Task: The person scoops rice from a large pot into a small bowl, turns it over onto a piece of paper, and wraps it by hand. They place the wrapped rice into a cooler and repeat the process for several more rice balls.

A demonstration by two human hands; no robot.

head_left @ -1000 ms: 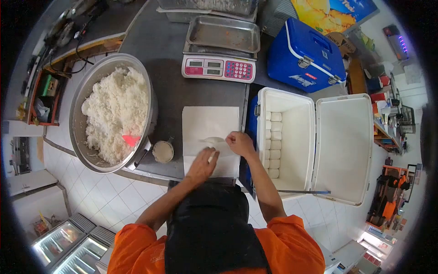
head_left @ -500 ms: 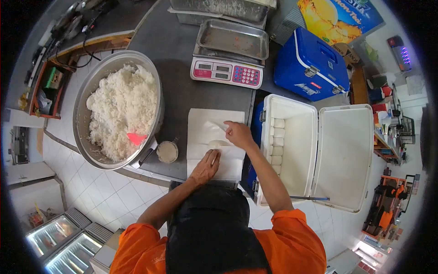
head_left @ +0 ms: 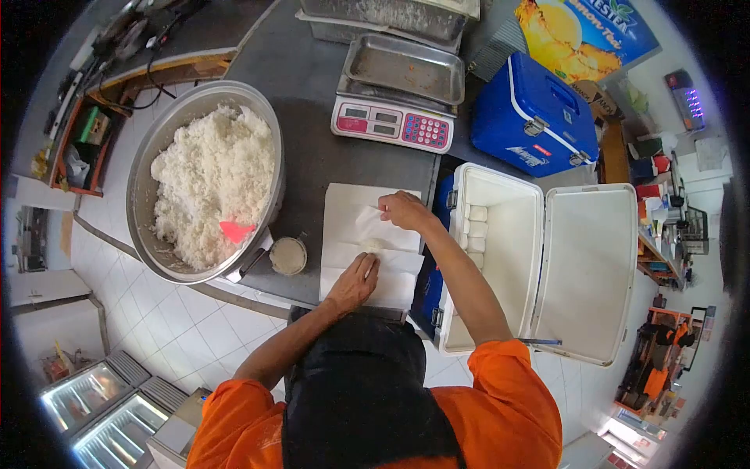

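Observation:
White wrapping paper (head_left: 339, 209) lies on the dark counter in front of me, with a small mound of rice (head_left: 373, 245) near its middle. My right hand (head_left: 404, 211) pinches a thin, whitish sheet (head_left: 368, 219) and lifts its edge beside the mound. Low on the paper, my left hand (head_left: 355, 280) lies with its fingers stretched out, the tips touching the paper just below the rice. A round cup (head_left: 288, 256) with a handle stands to the left of the paper. Farther left is a large metal pot (head_left: 143, 184) of cooked rice (head_left: 207, 176) with a pink paddle (head_left: 235, 231) in it.
A pink-and-white digital scale (head_left: 391, 125) bearing a metal tray (head_left: 404, 72) stands behind the paper. On the right, an open cooler (head_left: 500, 258) holds several white wrapped bundles (head_left: 476, 230) along its left wall. A closed blue cooler (head_left: 535, 117) sits behind it.
My right hand has drawn slightly back and left, its pointing finger now closed onto the thin sheet, which has risen and uncovered the rice mound. The left hand has barely moved.

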